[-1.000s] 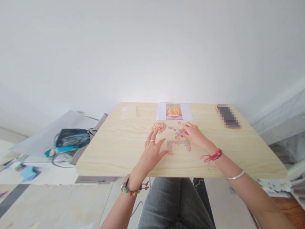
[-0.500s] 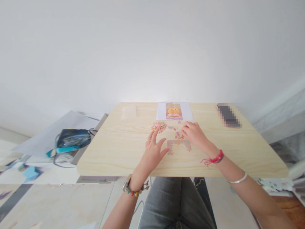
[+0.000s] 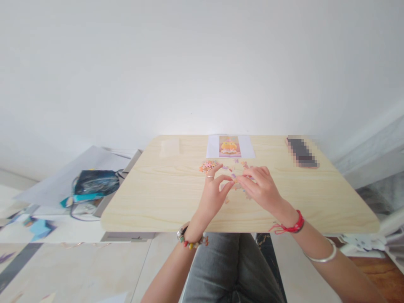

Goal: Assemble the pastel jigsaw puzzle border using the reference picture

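**Two hands closing in over a half-built jigsaw**

Seated at a pale wood-grain counter (image 3: 158,198), a person is bringing both hands together above a partly joined jigsaw section (image 3: 244,192) — a second ago the left hand (image 3: 214,193) was lying flat and spread beside it, and the right hand (image 3: 260,187) was reaching farther back among the loose pieces (image 3: 235,167). Now the left hand is lifting, thumb and forefinger curling toward each other, while the right hand is coming forward with its fingers pinching inward; a small purple piece (image 3: 234,176) is showing just where the fingertips meet, though which hand is actually gripping it cannot be told at this size. The shift is suggesting that sorting is giving way to fitting — a piece is being turned between the fingers right above the joined section, which is now mostly hidden under the hands.

The pieces are looking like thin, knobbed cardboard in pinks, oranges and purples, with a denser heap (image 3: 207,166) lying just behind the left hand. A glossy reference print (image 3: 229,147), showing a yellow figure on pink with white margins, is lying flat at the far edge. A dark phone (image 3: 301,152) is resting well apart to the right, and a translucent plastic bag (image 3: 170,147) to the left.
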`<state>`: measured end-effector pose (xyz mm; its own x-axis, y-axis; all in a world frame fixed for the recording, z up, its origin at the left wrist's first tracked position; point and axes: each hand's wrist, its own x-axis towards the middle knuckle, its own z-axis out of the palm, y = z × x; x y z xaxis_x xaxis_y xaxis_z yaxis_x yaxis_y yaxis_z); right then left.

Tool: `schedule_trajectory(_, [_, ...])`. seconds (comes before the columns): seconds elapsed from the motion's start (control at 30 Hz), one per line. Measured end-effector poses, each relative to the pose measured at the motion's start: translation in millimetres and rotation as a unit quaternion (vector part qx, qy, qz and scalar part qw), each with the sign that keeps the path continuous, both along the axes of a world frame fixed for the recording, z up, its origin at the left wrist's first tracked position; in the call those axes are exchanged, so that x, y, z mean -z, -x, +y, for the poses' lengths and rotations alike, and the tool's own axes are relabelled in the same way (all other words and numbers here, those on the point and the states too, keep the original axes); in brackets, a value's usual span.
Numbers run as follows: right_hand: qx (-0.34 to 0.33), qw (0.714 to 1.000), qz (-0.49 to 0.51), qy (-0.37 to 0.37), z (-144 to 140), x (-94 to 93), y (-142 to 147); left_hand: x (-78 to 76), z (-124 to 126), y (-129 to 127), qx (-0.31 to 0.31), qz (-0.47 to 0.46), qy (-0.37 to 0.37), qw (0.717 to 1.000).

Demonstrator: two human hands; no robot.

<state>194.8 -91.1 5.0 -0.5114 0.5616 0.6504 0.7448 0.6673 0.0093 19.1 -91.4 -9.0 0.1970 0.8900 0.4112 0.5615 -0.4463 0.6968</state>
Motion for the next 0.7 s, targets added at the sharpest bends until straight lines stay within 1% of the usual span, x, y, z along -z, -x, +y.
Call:
schedule_trajectory(0.1, [-0.018,1.000,0.010,-0.017,-3.9,2.1,0.6,-3.7,-3.7,-1.6,0.001,-0.030,0.023,0.999])
schedule_trajectory(0.2, [-0.032,0.998,0.047,0.008,-4.2,4.9,1.0,-5.1,-5.3,-3.0,-0.008,-0.034,0.022,0.999])
schedule_trajectory(0.3, [-0.056,0.988,0.110,0.090,-1.4,2.8,-1.8,-6.5,-5.7,-1.2,0.005,-0.021,0.014,1.000])
schedule_trajectory(0.4, [-0.087,0.968,0.146,0.182,3.2,-3.1,-6.9,-7.6,-6.3,2.8,0.047,-0.014,0.020,0.999])
schedule_trajectory(0.5, [-0.104,0.956,0.152,0.230,6.4,-5.6,-7.9,-6.3,-6.5,3.2,0.081,-0.030,0.036,0.996])
schedule_trajectory(0.6, [-0.109,0.952,0.168,0.230,6.7,-0.6,-3.5,-2.5,-5.1,-2.3,0.083,-0.081,0.086,0.990])
schedule_trajectory(0.7, [-0.095,0.958,0.186,0.199,5.2,6.2,0.7,0.1,-2.5,-8.7,0.064,-0.128,0.140,0.980])
